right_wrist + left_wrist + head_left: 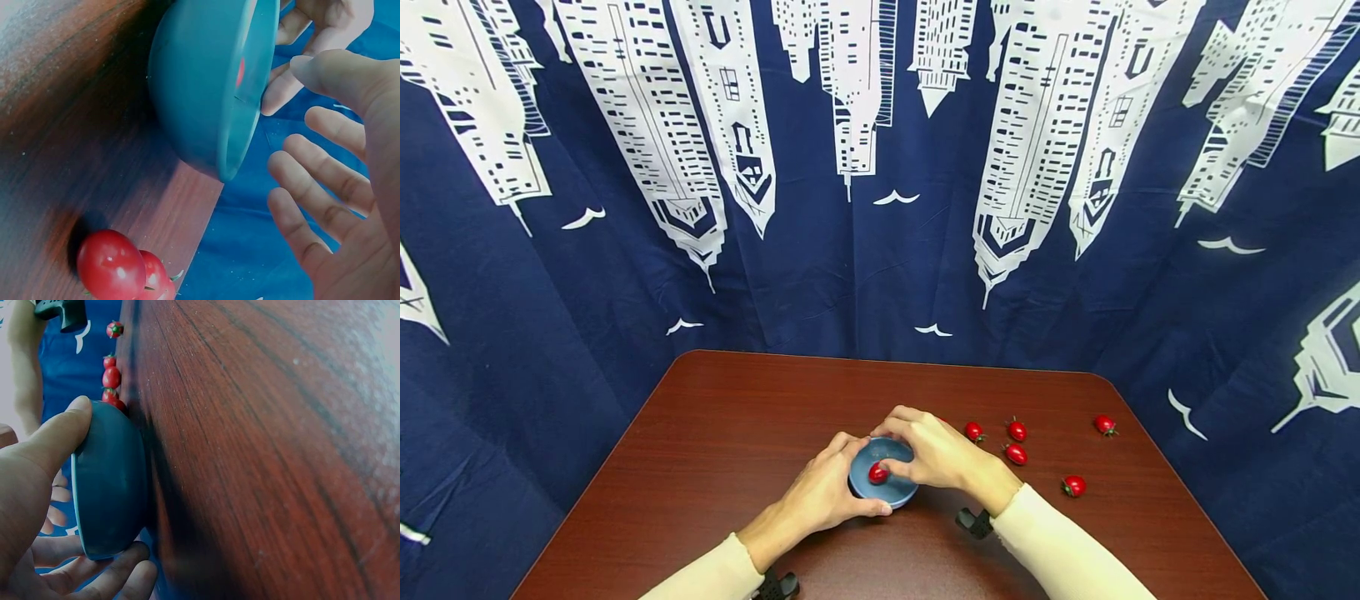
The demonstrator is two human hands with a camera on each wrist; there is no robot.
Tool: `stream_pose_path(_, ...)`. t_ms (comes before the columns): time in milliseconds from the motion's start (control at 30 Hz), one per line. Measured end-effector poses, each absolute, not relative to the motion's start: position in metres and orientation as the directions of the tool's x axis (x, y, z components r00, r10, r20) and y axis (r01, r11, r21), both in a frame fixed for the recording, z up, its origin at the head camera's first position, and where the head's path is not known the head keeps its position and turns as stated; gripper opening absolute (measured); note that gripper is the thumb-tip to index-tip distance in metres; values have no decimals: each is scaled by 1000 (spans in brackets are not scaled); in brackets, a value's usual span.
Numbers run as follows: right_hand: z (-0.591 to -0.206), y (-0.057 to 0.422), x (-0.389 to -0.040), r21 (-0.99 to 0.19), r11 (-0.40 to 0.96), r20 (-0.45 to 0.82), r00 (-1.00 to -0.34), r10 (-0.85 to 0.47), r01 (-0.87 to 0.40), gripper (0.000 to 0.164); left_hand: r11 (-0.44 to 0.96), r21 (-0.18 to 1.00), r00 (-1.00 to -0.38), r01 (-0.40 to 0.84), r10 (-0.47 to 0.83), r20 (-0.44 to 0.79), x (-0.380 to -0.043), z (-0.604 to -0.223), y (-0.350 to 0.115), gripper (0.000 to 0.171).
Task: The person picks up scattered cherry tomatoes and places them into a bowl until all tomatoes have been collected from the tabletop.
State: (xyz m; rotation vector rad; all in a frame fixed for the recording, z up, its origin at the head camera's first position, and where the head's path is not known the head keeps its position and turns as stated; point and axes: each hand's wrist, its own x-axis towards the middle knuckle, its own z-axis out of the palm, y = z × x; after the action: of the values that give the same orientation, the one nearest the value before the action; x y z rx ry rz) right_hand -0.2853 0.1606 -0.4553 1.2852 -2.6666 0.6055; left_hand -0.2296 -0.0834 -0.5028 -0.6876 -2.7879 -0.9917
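A small blue bowl [895, 493] stands on the table, one red cherry tomato [877, 473] lying in it. My left hand [827, 490] grips the bowl from the left, with the thumb at the near rim and the fingers round the far side, as the left wrist view shows on the bowl's wall [112, 481]. Over the bowl's right side hovers my right hand [934, 454], its thumb close to the tomato in the head view. In the right wrist view its fingers [312, 187] are spread apart and hold nothing.
More cherry tomatoes lie on the brown wooden table [760, 417] to the right: a loose cluster by the right wrist, including one tomato [1015, 454], and two farther right, one tomato [1073, 486] nearer me. A blue cloth [865, 275] with white buildings hangs behind.
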Motion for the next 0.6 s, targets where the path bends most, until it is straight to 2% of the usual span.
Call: stream_pose_path(600,-448,170,-279,-260,580,331,-636,-698,-772,40,701,550,-891,454,376,255,-229,-503,-83,107)
